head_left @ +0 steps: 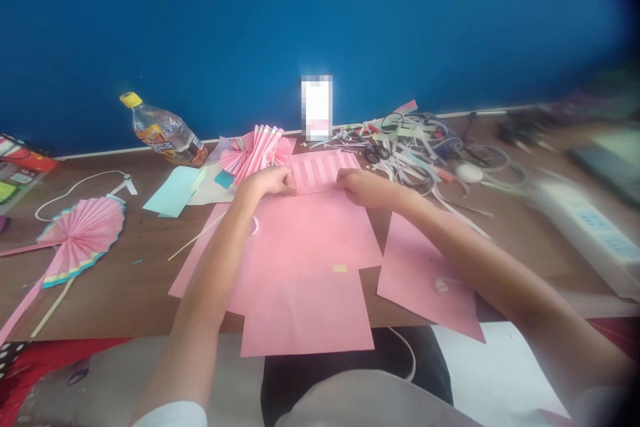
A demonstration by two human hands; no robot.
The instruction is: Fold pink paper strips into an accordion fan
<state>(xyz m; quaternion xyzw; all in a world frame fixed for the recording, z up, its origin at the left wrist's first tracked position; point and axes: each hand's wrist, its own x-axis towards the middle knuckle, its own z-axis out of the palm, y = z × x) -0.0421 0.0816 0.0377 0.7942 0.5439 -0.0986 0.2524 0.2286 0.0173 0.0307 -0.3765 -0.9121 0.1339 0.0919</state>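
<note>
Left hand (pixel 276 181) and right hand (pixel 356 185) pinch the pink, pleated rectangular paper (pixel 318 172); uneven tension could skew its folds.

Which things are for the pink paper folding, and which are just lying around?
Probably for the folding:
- folded pink paper, held by the left hand and right hand
- flat pink sheet

Probably just lying around:
- bottle
- power strip
</note>
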